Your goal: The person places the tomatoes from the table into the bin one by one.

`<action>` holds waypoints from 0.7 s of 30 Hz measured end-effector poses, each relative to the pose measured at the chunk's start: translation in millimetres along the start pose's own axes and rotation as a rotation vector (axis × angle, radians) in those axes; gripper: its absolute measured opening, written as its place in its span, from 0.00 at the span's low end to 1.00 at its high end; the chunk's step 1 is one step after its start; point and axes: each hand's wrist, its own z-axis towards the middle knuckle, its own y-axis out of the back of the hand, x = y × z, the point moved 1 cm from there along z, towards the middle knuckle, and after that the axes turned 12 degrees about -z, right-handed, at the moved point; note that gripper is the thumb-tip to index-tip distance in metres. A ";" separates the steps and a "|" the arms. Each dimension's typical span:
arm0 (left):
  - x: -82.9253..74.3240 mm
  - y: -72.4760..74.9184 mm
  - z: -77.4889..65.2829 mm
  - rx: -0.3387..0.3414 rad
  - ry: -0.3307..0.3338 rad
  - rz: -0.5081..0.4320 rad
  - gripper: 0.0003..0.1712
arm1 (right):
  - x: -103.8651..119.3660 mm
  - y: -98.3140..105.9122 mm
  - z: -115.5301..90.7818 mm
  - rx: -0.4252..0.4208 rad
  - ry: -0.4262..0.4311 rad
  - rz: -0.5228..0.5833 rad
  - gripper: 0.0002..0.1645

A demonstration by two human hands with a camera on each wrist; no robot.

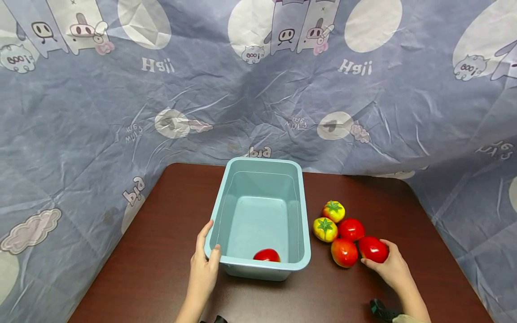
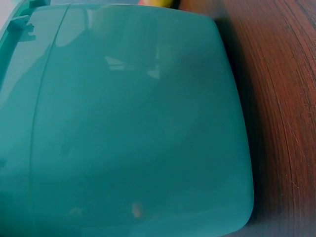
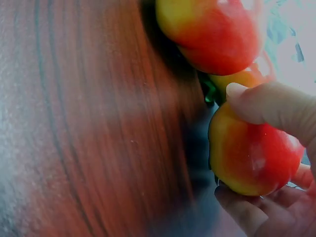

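Note:
A light-blue plastic basin (image 1: pixel 266 271) stands on the table, with one red tomato (image 1: pixel 267 255) lying inside at its near end. My left hand (image 1: pixel 205 269) holds the basin's near left corner, thumb and index finger at the rim. In the left wrist view the basin's outer wall (image 2: pixel 143 118) fills most of the picture and the hand does not show. Right of the basin, my right hand (image 1: pixel 391 265) grips a red tomato (image 1: pixel 373 249) between thumb and fingers. The right wrist view shows this tomato (image 3: pixel 256 153) as red with a yellow end.
Beside the held tomato sit two more red tomatoes (image 1: pixel 344 252) and two yellow ones with green leaf tops (image 1: pixel 325 229), close together. The dark brown wooden table (image 1: pixel 153 251) has a printed grey-blue cloth (image 1: pixel 242 103) hanging behind it.

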 end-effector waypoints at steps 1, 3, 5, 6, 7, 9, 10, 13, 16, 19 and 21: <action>-0.4 0.1 0.1 0.001 0.000 0.000 0.38 | -0.1 0.8 -0.3 0.003 -0.010 0.009 0.58; -1.1 0.3 0.1 0.004 0.003 -0.001 0.38 | -0.1 2.4 -1.0 0.006 -0.028 0.023 0.59; -1.2 0.3 0.2 0.006 0.007 -0.003 0.38 | 0.0 4.2 -1.8 0.012 -0.046 0.040 0.59; -1.3 0.4 0.3 0.009 0.006 -0.003 0.38 | 0.1 5.1 -2.2 0.012 -0.057 0.050 0.60; -1.5 0.3 0.3 0.009 0.005 -0.004 0.38 | 0.0 6.0 -2.6 0.013 -0.065 0.063 0.60; -1.6 0.1 0.2 0.006 0.007 -0.004 0.37 | 0.1 8.1 -3.5 0.012 -0.076 0.091 0.60; -1.7 0.1 0.1 0.004 0.008 -0.004 0.38 | 0.4 9.2 -3.8 0.012 -0.078 0.110 0.60; -2.2 0.3 -0.3 0.000 0.013 -0.005 0.38 | 2.2 13.8 -4.2 0.004 -0.065 0.161 0.60; -3.1 0.9 -0.5 0.002 0.012 -0.003 0.37 | 7.1 19.8 -5.2 -0.005 -0.040 0.238 0.59; -2.3 0.5 -0.1 0.001 0.014 -0.001 0.37 | 18.9 27.3 -8.2 -0.027 -0.020 0.341 0.57; -1.5 -0.4 0.0 -0.003 0.018 0.001 0.37 | 29.6 32.9 -10.4 -0.048 -0.012 0.414 0.56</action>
